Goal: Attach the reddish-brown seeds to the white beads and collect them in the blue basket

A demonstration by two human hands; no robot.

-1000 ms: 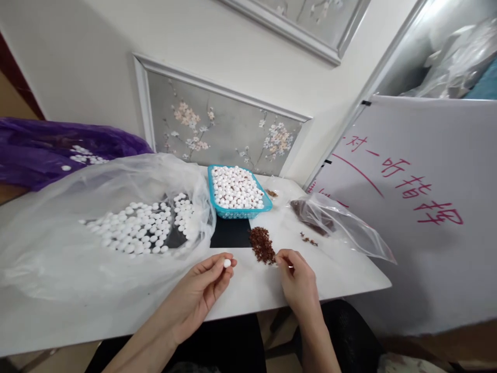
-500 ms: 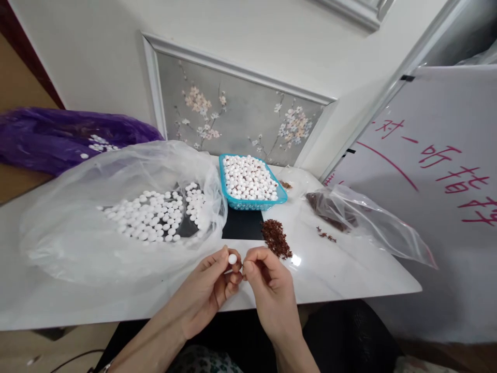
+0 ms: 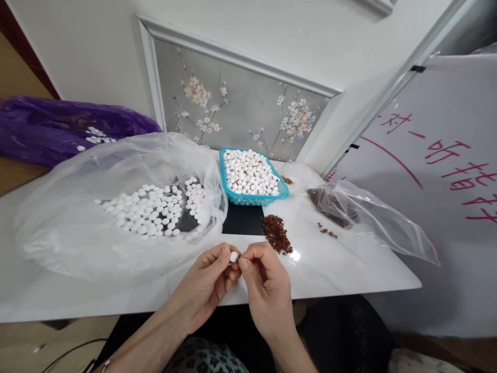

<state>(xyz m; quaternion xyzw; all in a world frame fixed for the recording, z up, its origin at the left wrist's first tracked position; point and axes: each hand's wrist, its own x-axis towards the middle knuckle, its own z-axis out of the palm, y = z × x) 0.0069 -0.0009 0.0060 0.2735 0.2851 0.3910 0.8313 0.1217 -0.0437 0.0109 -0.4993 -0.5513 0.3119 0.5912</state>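
My left hand point(image 3: 212, 282) pinches a small white bead point(image 3: 233, 256) between thumb and fingers, just above the front edge of the white table point(image 3: 341, 269). My right hand point(image 3: 266, 290) is closed in a pinch with its fingertips touching the bead; what it holds, if anything, is too small to make out. A small heap of reddish-brown bits point(image 3: 276, 234) lies just beyond my hands. Behind it stands a blue basket point(image 3: 283, 194) heaped with white beads.
A clear plastic bag point(image 3: 77, 228) with several white beads spreads over the left of the table. A zip bag point(image 3: 380, 228) with brown bits lies at the right. A purple bag point(image 3: 46, 129) sits far left, a whiteboard point(image 3: 446, 207) with red writing stands at right.
My right hand came left from the brown heap and met the left hand at the bead. The view shifted slightly; the left hand kept hold of the bead.
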